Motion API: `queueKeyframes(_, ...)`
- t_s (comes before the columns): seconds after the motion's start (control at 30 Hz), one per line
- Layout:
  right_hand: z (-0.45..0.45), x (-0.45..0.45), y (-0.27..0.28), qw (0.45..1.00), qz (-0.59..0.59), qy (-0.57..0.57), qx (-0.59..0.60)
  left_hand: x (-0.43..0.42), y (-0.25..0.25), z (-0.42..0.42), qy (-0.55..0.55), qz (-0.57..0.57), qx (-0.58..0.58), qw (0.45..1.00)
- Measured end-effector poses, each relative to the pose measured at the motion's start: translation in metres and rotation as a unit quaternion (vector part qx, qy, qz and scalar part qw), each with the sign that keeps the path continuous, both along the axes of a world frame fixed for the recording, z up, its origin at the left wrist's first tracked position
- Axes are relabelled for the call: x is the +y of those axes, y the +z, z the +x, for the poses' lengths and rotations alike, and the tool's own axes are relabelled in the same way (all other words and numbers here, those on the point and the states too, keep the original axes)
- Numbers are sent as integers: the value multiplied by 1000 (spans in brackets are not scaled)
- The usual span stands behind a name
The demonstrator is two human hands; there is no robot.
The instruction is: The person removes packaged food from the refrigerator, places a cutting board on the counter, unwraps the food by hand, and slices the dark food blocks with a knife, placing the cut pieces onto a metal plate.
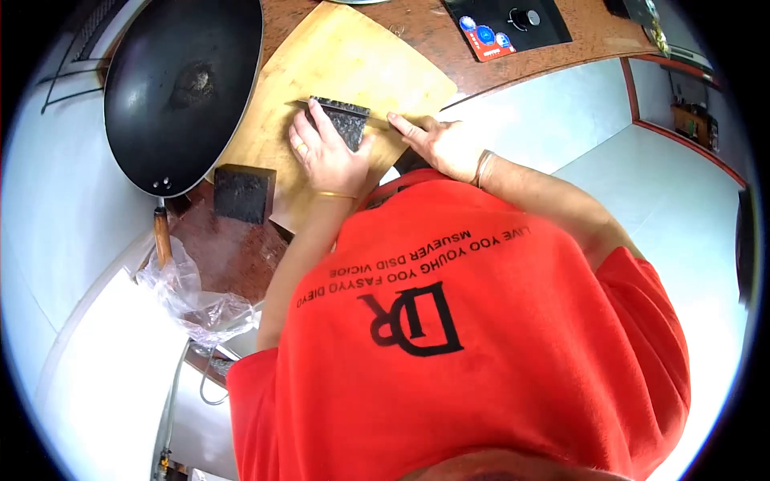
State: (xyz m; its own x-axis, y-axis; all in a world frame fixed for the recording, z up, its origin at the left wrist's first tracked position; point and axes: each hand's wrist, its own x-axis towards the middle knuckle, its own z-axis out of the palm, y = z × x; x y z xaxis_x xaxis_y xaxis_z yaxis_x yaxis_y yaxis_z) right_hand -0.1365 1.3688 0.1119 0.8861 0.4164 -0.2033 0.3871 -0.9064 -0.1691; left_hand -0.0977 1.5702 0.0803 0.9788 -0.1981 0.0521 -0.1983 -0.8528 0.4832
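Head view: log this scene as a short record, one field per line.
surface: wooden cutting board on a reddish-brown counter
work piece: dark speckled block on the board
left hand: spread over the block, touching it
right hand: appears to hold a knife; handle mostly hidden
second block: dark, near the board's left edge
pan: black, left of the board
plastic bag: clear, by the pan's handle
clothing: red shirt, black lettering
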Motion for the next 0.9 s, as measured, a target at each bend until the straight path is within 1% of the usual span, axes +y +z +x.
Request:
queueKeyframes(0.07, 3, -2, 1, 1000, 2, 1, 10, 2, -7, 1, 4, 7, -19, 1000)
queueKeyframes(0.13, 12, -5, 4, 999, 18, 38, -15, 2, -5, -2, 6, -6, -27, 1000)
queueKeyframes(0.17, 11, -10, -9, 998, 60, 14, 6, 1, -6, -6, 3, 10, -28, 1000)
queueKeyframes(0.2, 20, -11, -5, 998, 55, 23, -5, -3, -5, -1, 9, 24, -40, 999)
queueKeyframes(0.27, 12, -1, 2, 999, 16, 14, 31, 0, -3, -1, 13, 37, -20, 999)
queueKeyframes(0.3, 10, 3, 12, 998, 41, 11, 37, 1, -1, 1, 7, 30, -19, 999)
queueKeyframes(0.4, 3, 5, 16, 999, 49, 20, 6, 4, -2, 2, -3, 27, -29, 999)
queueKeyframes(0.43, 6, 4, 24, 996, 64, -22, 56, 4, -3, -1, -6, 34, -33, 999)
queueKeyframes(0.47, 8, 5, 22, 996, 63, -19, 52, 3, -5, 1, -5, 37, -42, 998)
queueKeyframes(0.5, 8, 6, 18, 996, 57, -21, 69, 4, -5, 2, -17, 21, -54, 998)
queueKeyframes(0.57, 8, 7, 15, 991, 47, -47, 119, 5, -6, 1, -21, 30, -45, 998)
queueKeyframes(0.6, 8, -10, -17, 983, 171, -33, 55, 6, -5, 1, -25, 42, -43, 998)
queueKeyframes(0.67, 14, -10, -18, 980, 135, -83, 120, 7, -9, 1, -23, 24, -68, 997)
queueKeyframes(0.73, 1, 14, 5, 991, 124, -28, 29, 5, -10, 2, -18, 38, -53, 998)
queueKeyframes(0.77, 5, 29, 32, 989, -9, -38, 140, 6, -8, 2, -17, 24, -48, 998)
queueKeyframes(0.8, 5, 26, 30, 989, -9, -42, 138, 5, -8, 3, -20, 23, -50, 998)
queueKeyframes(0.87, 6, 18, 12, 997, 18, -32, 67, 8, -11, 2, -29, 22, -61, 998)
queueKeyframes(0.9, 8, 8, -12, 992, 117, -43, 34, 9, -6, 4, -35, 14, -42, 998)
